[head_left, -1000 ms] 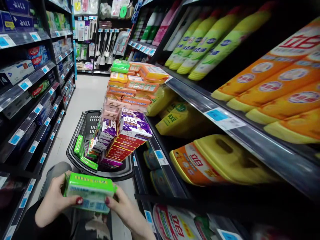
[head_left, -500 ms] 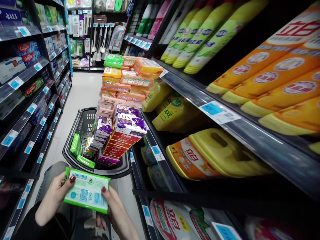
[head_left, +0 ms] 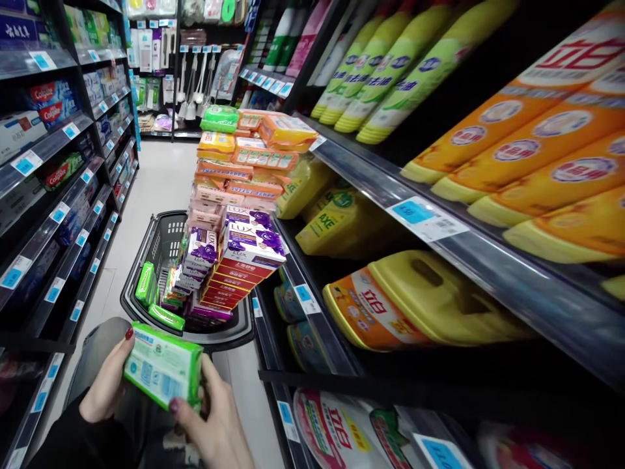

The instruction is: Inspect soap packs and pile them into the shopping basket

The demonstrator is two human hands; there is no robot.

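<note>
Between my two hands is a green-and-white wrapped bar of soap [head_left: 163, 363], its printed back tilted up toward me. My left hand [head_left: 108, 378] grips its left end, the thumb on the edge. My right hand [head_left: 215, 410] is closed round the right end, with its thumb on the lower front corner; the fingers behind the bar are partly hidden. Just beyond stands a dark shopping basket [head_left: 127, 286] on the floor. In it are green soap packs [head_left: 145, 284], LUX soap boxes [head_left: 251, 240] and a tall stack of orange and pink soap packs [head_left: 224, 170].
On my right, a shelf edge [head_left: 356, 172] runs close by, with yellow jugs [head_left: 390, 299] and orange bottles [head_left: 517, 143] on its levels. A shelf with toothpaste boxes [head_left: 51, 107] lines the left. Pale aisle floor [head_left: 163, 166] lies between, with hanging goods [head_left: 195, 78] at the far end.
The soap bar has been turned and tilted, so its right side end now shows. My right hand has shifted its hold, its thumb moving to the lower corner. The basket stays put.
</note>
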